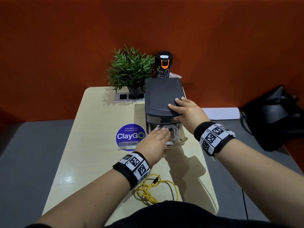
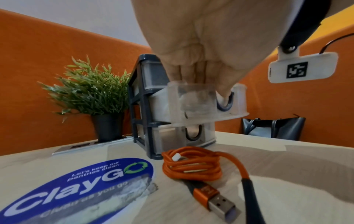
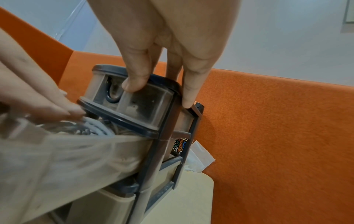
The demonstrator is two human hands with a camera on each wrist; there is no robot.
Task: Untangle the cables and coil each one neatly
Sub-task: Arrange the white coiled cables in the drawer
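**Drawer open, white cable going in**

Flat-fingered, left hand (image 1: 154,139) presses coiled white cable (image 1: 172,131) down into pulled-out clear plastic drawer (image 1: 183,139), holding nothing. Right hand (image 1: 185,111) lies open on dark drawer unit (image 1: 162,92), thumb at front edge, prob. to brace it. Yellow cable (image 1: 153,190), thin & loosely looped, sits on counter (image 1: 92,145) w/ coiled braided orange USB cable (image 2: 191,165).

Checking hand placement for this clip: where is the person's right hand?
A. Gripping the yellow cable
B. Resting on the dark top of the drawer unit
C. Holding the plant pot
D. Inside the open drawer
B: the right hand lies on the drawer unit top, thumb on its front.
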